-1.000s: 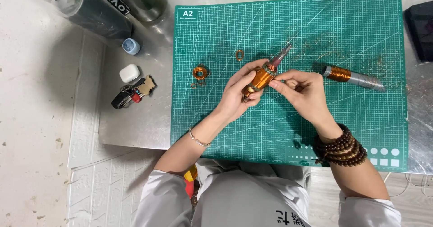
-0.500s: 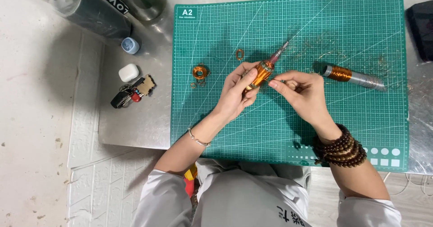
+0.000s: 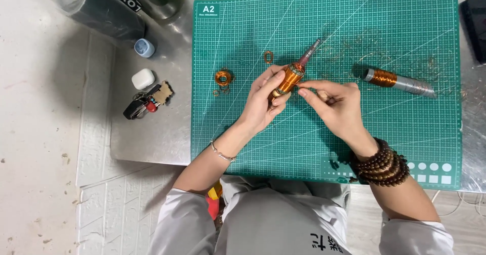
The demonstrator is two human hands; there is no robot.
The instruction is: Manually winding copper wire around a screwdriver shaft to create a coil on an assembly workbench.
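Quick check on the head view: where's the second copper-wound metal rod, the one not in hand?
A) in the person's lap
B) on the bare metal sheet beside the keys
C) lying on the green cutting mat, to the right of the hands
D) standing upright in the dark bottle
C: the second copper-wound rod lies flat on the green cutting mat, right of the right hand and clear of it.

Two copper-wound rods [image 3: 289, 77] [image 3: 397, 82], one small coil [image 3: 223, 76], one key bunch [image 3: 146, 102].

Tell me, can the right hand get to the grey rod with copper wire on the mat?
Probably yes. The right hand pinches at the coil, and the grey rod lies on the mat just beyond it, with nothing between.
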